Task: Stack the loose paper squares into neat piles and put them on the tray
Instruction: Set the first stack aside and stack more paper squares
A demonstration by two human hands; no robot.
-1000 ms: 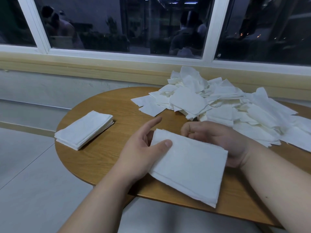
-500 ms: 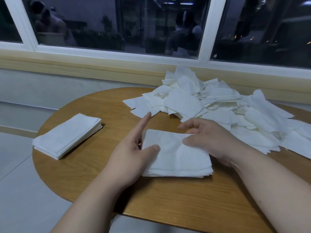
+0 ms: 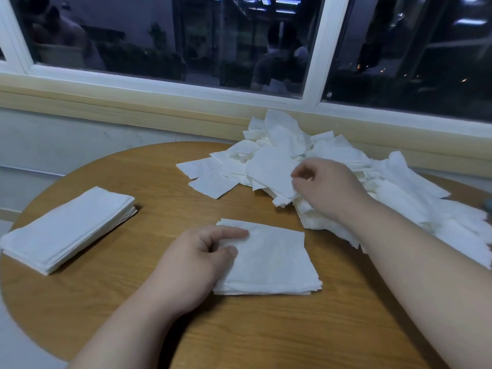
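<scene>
Pressing down with loosely parted fingers, the left hand steadies a small stack on the bench at lower centre, while the right hand pinches a loose square with curled fingers in the heap at upper right; another neat pile lies at left.

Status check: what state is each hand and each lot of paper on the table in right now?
Left hand: pressing the near stack's left edge, fingers loosely bent.
Right hand: pinching a sheet on the heap.
Near stack: roughly squared, flat on the table.
Side stack: neat, untouched, at the table's left edge.
Heap: loose and jumbled, at the table's far side.
Tray: not in view.
</scene>
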